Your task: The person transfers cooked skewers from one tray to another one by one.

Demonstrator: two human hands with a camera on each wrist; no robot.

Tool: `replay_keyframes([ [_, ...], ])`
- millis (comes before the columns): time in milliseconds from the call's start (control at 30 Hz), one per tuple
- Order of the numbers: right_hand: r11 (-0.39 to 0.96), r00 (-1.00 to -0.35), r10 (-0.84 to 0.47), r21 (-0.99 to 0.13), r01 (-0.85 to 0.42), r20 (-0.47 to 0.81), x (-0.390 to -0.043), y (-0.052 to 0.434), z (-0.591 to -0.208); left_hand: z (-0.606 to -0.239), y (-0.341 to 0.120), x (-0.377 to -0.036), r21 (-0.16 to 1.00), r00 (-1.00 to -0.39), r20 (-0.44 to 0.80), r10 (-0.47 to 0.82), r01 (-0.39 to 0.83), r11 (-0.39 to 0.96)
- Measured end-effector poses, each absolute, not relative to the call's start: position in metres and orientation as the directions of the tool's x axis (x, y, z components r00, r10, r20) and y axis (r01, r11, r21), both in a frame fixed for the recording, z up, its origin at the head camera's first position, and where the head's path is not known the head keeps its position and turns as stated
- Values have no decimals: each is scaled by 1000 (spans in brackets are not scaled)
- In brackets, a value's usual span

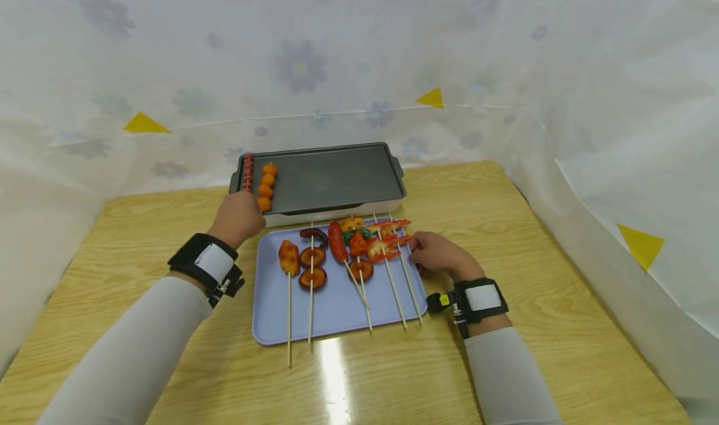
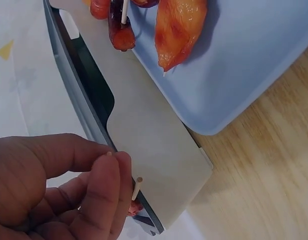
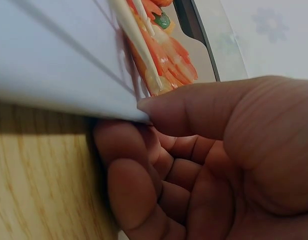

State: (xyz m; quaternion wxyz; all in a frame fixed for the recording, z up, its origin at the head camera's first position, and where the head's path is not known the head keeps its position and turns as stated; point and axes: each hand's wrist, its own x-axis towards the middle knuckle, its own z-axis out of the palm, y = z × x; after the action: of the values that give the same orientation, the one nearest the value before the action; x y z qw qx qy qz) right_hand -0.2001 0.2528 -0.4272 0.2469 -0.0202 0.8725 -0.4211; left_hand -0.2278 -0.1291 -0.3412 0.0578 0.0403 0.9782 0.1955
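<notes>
My left hand (image 1: 238, 216) is at the front left edge of a dark griddle (image 1: 331, 174). Its thumb and finger pinch the stick of a skewer of orange balls (image 1: 266, 190), which lies on the griddle; in the left wrist view only the stick's tip shows between the fingers. Beside it lies a skewer of small red pieces (image 1: 248, 170). My right hand (image 1: 440, 254) grips the right edge of a pale blue tray (image 1: 337, 307), thumb above and curled fingers below, next to the shrimp skewers (image 1: 387, 250).
On the tray lie a chicken-like skewer (image 1: 289, 258), a mushroom skewer (image 1: 312, 279), a sausage skewer (image 1: 337, 242) and a mixed skewer (image 1: 357, 244). Some sticks overhang its front edge. The wooden table (image 1: 213, 362) is bordered by a flowered plastic sheet (image 1: 303, 125) behind.
</notes>
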Motion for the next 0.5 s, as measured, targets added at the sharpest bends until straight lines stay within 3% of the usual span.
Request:
replay_keyframes([
  [500, 640, -877, -262, -753, 155, -403, -199, 252, -427, -340, -123, -234, 334, -993, -94, 69, 34, 942],
])
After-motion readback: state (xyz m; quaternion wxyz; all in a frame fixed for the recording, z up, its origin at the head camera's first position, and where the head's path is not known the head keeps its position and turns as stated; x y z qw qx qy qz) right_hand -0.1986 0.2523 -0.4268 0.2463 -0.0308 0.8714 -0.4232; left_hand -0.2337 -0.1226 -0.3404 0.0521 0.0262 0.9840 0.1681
